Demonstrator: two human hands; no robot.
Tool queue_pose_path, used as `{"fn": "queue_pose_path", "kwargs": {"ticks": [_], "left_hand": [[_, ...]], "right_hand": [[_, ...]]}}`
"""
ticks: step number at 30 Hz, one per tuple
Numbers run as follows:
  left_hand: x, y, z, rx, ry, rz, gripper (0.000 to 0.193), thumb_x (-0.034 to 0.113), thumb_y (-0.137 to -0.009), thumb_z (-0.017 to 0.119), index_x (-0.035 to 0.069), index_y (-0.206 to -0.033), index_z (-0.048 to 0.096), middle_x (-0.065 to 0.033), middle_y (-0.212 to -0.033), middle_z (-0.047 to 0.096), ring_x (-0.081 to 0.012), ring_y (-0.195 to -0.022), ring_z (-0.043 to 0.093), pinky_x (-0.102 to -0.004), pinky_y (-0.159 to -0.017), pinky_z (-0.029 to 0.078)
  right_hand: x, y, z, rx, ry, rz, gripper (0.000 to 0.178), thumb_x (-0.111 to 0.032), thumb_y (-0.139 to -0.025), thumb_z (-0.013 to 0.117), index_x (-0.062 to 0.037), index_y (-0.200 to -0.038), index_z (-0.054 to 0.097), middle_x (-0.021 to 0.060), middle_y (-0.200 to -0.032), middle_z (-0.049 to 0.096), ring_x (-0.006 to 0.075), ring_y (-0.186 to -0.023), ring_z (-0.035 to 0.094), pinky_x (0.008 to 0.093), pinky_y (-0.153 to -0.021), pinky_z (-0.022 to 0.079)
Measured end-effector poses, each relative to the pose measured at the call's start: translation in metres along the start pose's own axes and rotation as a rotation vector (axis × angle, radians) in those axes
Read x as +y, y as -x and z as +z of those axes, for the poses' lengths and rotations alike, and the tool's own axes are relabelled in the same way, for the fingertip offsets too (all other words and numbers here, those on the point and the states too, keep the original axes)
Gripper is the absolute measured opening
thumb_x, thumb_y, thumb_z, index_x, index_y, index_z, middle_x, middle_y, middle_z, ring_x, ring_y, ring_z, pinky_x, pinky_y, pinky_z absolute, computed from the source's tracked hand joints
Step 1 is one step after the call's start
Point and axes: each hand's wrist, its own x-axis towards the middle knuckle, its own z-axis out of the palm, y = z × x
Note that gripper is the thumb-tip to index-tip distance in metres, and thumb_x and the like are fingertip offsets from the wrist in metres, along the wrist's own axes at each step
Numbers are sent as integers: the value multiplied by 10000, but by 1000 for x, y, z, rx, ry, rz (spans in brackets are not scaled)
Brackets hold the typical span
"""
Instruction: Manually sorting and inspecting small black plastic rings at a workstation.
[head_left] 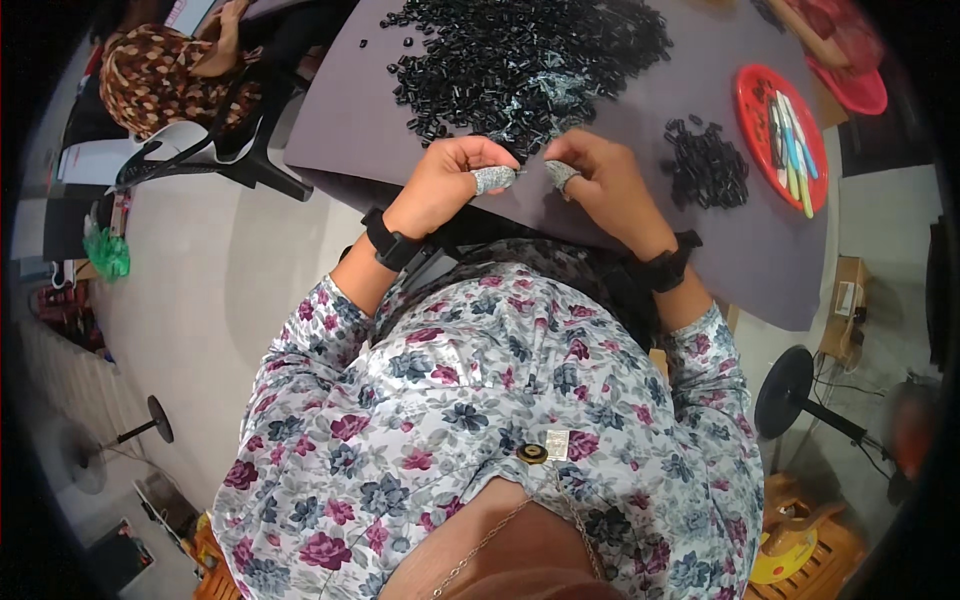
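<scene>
My left hand (pixel 446 180) is closed in a pinch at the table's near edge. A tiny dark piece shows at its fingertips, too small to name. Just to the right, my right hand (pixel 605 180) has its thumb and fingers curled together, and what they hold, if anything, cannot be made out. Grey speckled wrapping covers both thumbs, and the fingertips of the two hands are a short gap apart. Beyond them spreads a large heap of small black pieces (pixel 520 60), with wispy pale scraps (pixel 545 95) on it. A smaller pile of black pieces (pixel 705 165) lies right of my right hand.
A red round tray (pixel 743 100) holding several pen-like tools stands at the right of the grey table (pixel 780 270). Another person's hand and arm (pixel 815 40) are at the far right. A person in a patterned garment (pixel 165 80) sits at far left, by a black chair (pixel 265 165).
</scene>
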Motion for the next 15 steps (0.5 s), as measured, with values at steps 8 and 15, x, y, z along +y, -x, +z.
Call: {"fn": "queue_pose_path", "kwargs": {"ticks": [8,15], "left_hand": [[0,-2,8,-39,-2,3,245,-100,-919,584,-11,-1082,743,-33,-983,743,-91,-891,675,-250,-814,543],[5,-2,10,-36,-54,-5,323,-152,-876,532,-13,-1075,746,-38,-981,745,-95,-894,679,-253,-811,545]], "right_hand": [[3,7,6,-84,-352,141,165,45,-936,594,15,-1037,720,28,-863,719,81,-698,680,228,-613,537],[6,10,5,-121,-403,154,209,80,-924,557,19,-1052,711,33,-884,721,85,-696,683,225,-597,534]]}}
